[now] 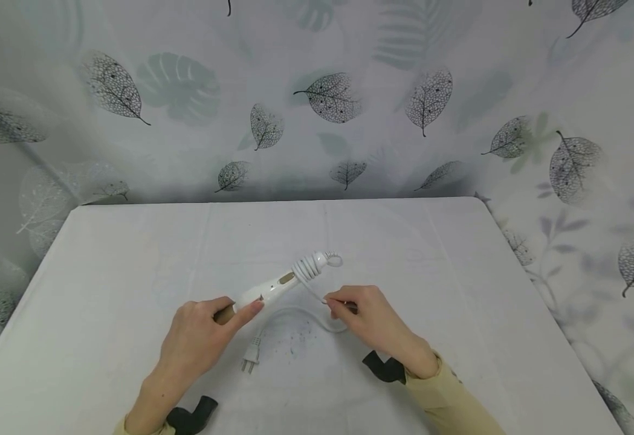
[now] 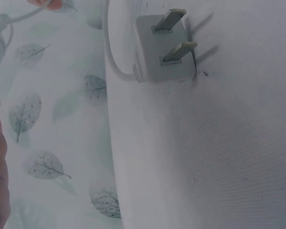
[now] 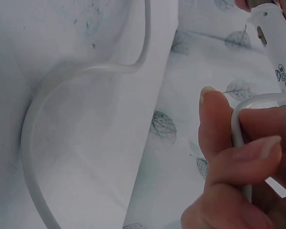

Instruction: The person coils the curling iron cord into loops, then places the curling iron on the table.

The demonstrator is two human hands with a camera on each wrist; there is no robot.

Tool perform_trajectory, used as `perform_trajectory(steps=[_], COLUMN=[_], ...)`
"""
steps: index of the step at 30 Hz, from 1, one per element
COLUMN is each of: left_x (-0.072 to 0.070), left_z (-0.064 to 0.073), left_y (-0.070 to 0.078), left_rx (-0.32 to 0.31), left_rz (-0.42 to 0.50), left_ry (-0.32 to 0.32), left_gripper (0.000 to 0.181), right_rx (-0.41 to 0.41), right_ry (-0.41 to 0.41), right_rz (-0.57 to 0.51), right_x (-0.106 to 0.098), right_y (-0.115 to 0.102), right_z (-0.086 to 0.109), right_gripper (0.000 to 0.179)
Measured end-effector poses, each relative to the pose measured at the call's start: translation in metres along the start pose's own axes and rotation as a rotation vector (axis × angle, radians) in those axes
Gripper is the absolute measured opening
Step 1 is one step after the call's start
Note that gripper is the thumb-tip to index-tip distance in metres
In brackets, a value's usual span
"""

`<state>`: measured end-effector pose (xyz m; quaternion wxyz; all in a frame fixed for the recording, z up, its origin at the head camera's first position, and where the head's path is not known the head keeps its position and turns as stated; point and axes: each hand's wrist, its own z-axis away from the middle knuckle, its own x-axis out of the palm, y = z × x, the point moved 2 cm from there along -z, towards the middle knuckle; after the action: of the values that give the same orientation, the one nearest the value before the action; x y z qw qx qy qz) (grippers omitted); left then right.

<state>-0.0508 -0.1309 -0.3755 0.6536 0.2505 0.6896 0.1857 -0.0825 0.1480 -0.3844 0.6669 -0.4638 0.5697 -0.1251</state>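
My left hand (image 1: 199, 329) grips a white hair styling iron (image 1: 274, 288) by its brownish-gold end, tilting the handle up and away to the right. Several turns of the white power cord (image 1: 309, 267) wrap the far end of the handle. From those turns the cord runs to my right hand (image 1: 368, 317), which pinches it between thumb and fingers; the right wrist view shows the pinched cord (image 3: 236, 126) close up. The loose length curves back over the table to a two-pin plug (image 1: 252, 351), whose flat prongs face the near side. In the left wrist view the plug (image 2: 164, 52) looks large.
A white cloth covers the table (image 1: 132, 260), with small dark marks (image 1: 293, 349) near the cord. Behind and beside it hangs a leaf-patterned curtain (image 1: 327, 151). Black curved pieces (image 1: 384, 367) sit at both wrists, by the yellowish sleeves (image 1: 447, 393).
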Motion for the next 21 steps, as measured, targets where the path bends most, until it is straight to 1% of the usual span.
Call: perform_trajectory(steps=[3,7,9,12,15,18,20,21], left_x=[0.0013,0.0026,0.0027,0.0029,0.0038,0.0049,0.0054,0.0057], left_z=[0.0004,0.0012,0.0018,0.0022,0.0022,0.0021,0.0023,0.0025], left_y=[0.0003,0.001,0.0015,0.0023,0.0027,0.0034,0.004,0.0044], left_rx=[0.02,0.058,0.064,0.058,0.059,0.077,0.095,0.107], left_rz=[0.021,0.042,0.048,0.056,0.057,0.062,0.073,0.077], left_ry=[-0.008,-0.024,-0.037,-0.067,-0.106,-0.148,-0.178,-0.191], left_gripper=[0.057,0.051,0.048,0.047,0.048,0.049,0.049,0.048], right_rx=[0.007,0.037,0.05,0.051,0.03,0.021,0.025,0.03], right_ry=[-0.004,-0.012,-0.026,-0.046,-0.037,-0.008,0.006,0.006], right_rz=[0.006,0.025,0.046,0.084,0.129,0.176,0.192,0.182], right_x=[0.002,0.0028,0.0034,0.0052,0.0069,0.0074,0.0075,0.0076], right_y=[0.0024,0.0041,0.0047,0.0056,0.0065,0.0067,0.0069,0.0068], right_z=[-0.0005,-0.0018,-0.0026,-0.004,-0.0043,-0.0028,-0.0018,-0.0016], right_gripper=[0.016,0.016,0.017,0.019,0.019,0.014,0.016,0.018])
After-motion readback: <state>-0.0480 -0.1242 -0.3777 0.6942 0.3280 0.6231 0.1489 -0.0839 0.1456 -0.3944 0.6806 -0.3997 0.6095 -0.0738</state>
